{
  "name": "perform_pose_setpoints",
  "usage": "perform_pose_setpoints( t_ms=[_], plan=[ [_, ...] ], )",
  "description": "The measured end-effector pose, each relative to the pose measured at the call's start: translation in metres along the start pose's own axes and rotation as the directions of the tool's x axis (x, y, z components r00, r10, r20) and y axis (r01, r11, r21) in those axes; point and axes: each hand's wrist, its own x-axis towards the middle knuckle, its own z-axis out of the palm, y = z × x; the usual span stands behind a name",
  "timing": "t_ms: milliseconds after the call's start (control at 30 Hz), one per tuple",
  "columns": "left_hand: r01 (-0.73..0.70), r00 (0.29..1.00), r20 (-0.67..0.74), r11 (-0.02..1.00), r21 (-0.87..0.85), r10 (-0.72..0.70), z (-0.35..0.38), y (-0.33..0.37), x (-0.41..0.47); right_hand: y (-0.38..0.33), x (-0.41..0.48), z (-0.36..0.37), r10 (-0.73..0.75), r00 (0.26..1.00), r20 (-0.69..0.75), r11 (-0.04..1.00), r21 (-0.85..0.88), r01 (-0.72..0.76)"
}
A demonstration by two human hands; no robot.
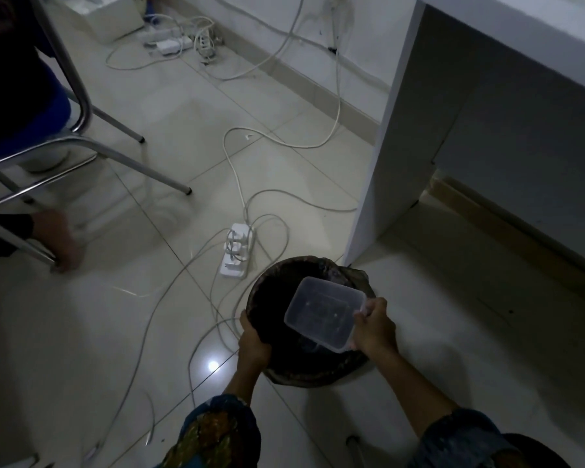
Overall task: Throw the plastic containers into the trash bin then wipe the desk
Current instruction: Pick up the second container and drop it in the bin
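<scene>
A round trash bin lined with a dark bag stands on the tiled floor near the bottom centre. My left hand grips its near left rim. My right hand pinches the corner of a clear rectangular plastic container, held tilted right over the bin's dark opening. The container looks empty. The inside of the bin is too dark to make out.
A white desk side panel rises just behind the bin on the right. A white power strip and several loose cables lie on the floor to the left. A metal chair and another person's hand are at far left.
</scene>
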Motion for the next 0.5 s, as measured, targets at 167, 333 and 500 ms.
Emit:
perform_pose_setpoints(
  t_ms=[167,333,500],
  plan=[
    [-0.059,0.998,-0.003,0.998,0.004,0.059,0.000,0.006,-0.011,-0.004,-0.001,0.015,-0.003,0.999,-0.037,0.999,-0.035,0.002],
    [-0.075,0.997,0.007,0.997,0.034,0.075,-0.003,0.010,-0.010,-0.003,0.003,0.028,0.120,0.977,0.176,0.985,0.100,-0.139],
    [-0.068,0.998,0.004,0.996,0.049,0.068,-0.004,0.011,-0.007,0.014,0.019,0.034,0.147,0.965,0.217,0.985,0.059,-0.164]
  ],
)
